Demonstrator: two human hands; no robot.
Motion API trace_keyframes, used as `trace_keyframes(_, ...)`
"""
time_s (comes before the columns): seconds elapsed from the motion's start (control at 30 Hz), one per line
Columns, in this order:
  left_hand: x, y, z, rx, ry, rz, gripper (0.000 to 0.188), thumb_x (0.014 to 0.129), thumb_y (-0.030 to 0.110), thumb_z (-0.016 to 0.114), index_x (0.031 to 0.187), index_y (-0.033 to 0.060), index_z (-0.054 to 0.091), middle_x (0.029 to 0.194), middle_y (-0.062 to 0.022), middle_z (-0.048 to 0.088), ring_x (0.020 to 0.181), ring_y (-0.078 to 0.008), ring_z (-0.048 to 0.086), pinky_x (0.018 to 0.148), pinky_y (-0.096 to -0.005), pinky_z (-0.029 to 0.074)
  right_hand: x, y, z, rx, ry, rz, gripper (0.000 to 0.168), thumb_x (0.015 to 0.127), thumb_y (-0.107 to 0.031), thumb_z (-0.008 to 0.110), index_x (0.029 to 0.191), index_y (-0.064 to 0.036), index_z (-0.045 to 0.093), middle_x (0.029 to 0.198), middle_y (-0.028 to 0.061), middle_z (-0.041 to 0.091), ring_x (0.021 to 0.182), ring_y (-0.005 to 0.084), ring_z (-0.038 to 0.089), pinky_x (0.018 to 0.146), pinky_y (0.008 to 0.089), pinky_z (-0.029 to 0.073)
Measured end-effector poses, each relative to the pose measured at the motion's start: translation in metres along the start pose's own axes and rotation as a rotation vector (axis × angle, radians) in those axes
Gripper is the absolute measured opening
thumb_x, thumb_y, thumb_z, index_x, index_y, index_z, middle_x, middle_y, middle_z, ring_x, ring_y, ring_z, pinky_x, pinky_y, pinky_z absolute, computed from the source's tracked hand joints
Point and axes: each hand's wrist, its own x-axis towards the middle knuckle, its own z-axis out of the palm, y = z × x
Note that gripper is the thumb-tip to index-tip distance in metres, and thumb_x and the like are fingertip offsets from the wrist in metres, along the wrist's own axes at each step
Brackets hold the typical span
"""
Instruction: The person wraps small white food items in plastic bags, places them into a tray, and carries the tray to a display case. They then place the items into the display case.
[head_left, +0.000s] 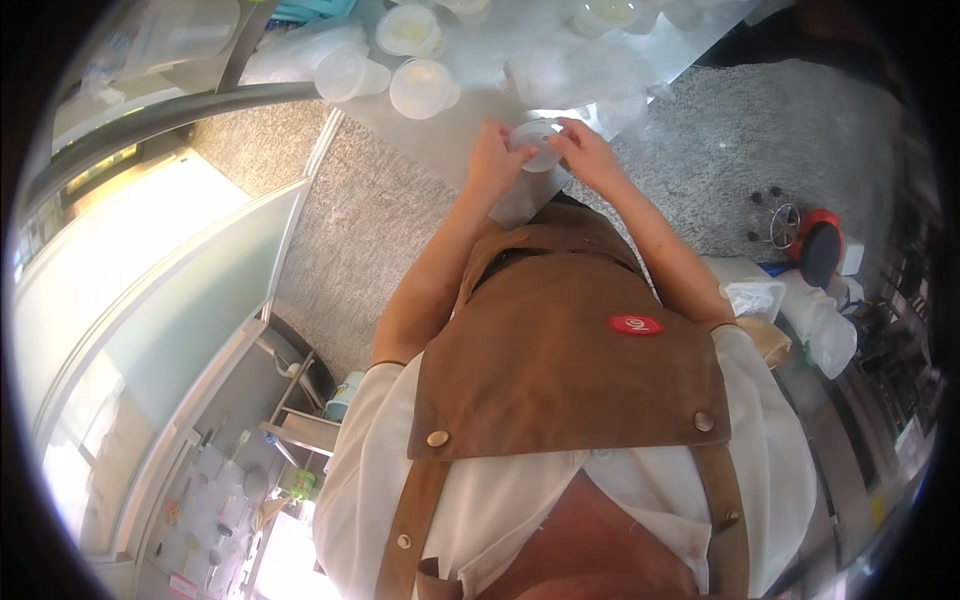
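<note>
Both hands hold a round translucent plastic lid (537, 144) over the near edge of a metal table (442, 154). My left hand (498, 156) grips its left rim, the thumb lying on top. On the right rim are the thumb and fingers of my right hand (587, 152). Just beyond lies a bundle of clear plastic wrapping (581, 75). Lidded plastic cups stand at the table's left: one with pale contents (407, 31), one nearer (422, 88) and one at the side (345, 75). Another cup (606, 13) is at the far edge of view.
A glass-panelled partition (247, 247) runs along the left side. On the right are a stool with a red and black seat (819, 247), plastic bags (831, 334) and a brown paper bag (765, 341). A metal rack (300, 424) stands at lower left.
</note>
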Motion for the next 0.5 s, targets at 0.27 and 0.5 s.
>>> trace_keyframes(0.27, 0.0, 0.0, -0.02, -0.112, -0.247, 0.185, 0.076, 0.078, 0.028, 0.082, 0.136, -0.0032, 0.043, 0.125, -0.0249, 0.057, 0.114, -0.0343, 0.059, 0.094, -0.0416, 0.05, -0.012, -0.036, -0.004, 0.372, -0.078, 0.09, 0.026, 0.096, -0.021, 0.055, 0.102, 0.001, 0.068, 0.085, 0.0029, 0.067, 0.075, 0.0131, 0.06, 0.067, 0.0295, 0.049)
trace_keyframes(0.5, -0.044, 0.03, -0.023, 0.153, -0.1, 0.253, 0.094, 0.075, 0.034, 0.082, 0.146, -0.0039, 0.034, 0.14, -0.0302, 0.044, 0.127, -0.0426, 0.05, 0.104, -0.0459, 0.043, -0.026, -0.066, 0.015, 0.39, -0.058, 0.043, 0.023, 0.094, -0.018, 0.061, 0.105, 0.002, 0.067, 0.09, 0.0053, 0.066, 0.079, 0.0123, 0.06, 0.068, 0.0277, 0.049)
